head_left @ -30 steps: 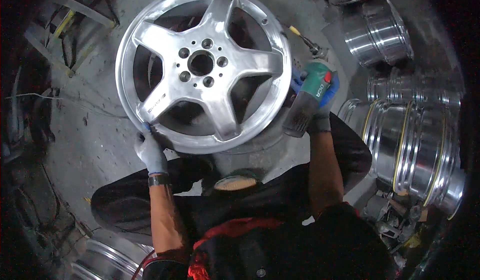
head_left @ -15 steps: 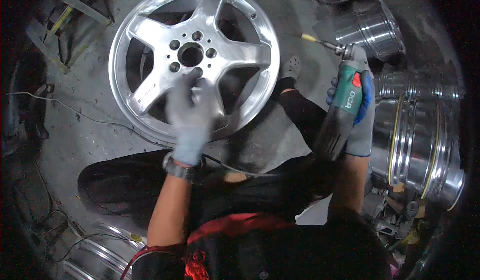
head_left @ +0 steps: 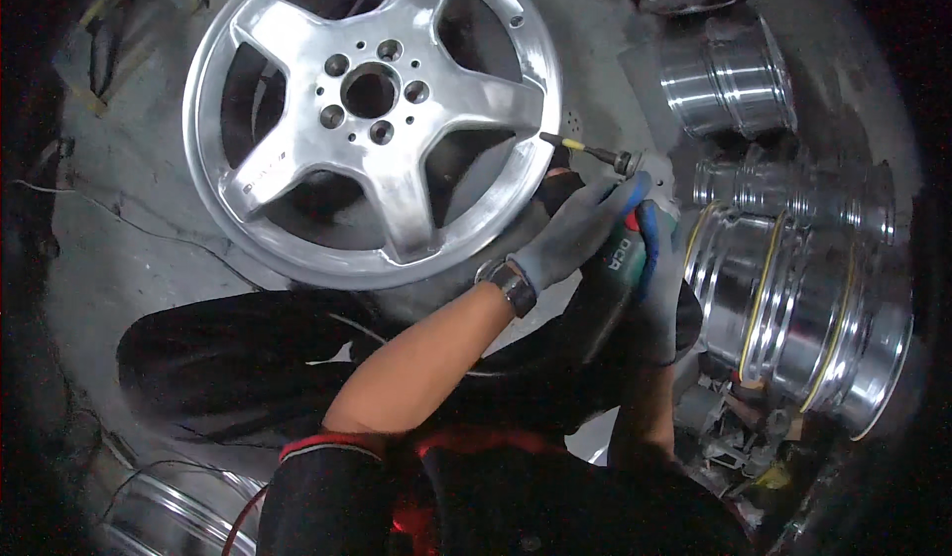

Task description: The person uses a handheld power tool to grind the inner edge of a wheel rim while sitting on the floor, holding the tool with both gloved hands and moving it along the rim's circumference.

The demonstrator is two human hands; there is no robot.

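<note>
A gloved left hand (head_left: 585, 224) and right hand (head_left: 658, 293) clasp one green power tool (head_left: 621, 258), center right; one five-spoked wheel (head_left: 407, 154) lies upper left.

This is a workshop, shown by the handheld power tool (head_left: 618, 258), the bare metal five-spoke wheel (head_left: 389, 164) and the shiny rims (head_left: 729, 293) lined up on the grey floor (head_left: 114, 258).

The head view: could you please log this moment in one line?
wheel: spoked face up | right hand: gripping green power tool | left hand: at tool head | yellow-banded bit: tip by wheel rim, contact unclear
</note>
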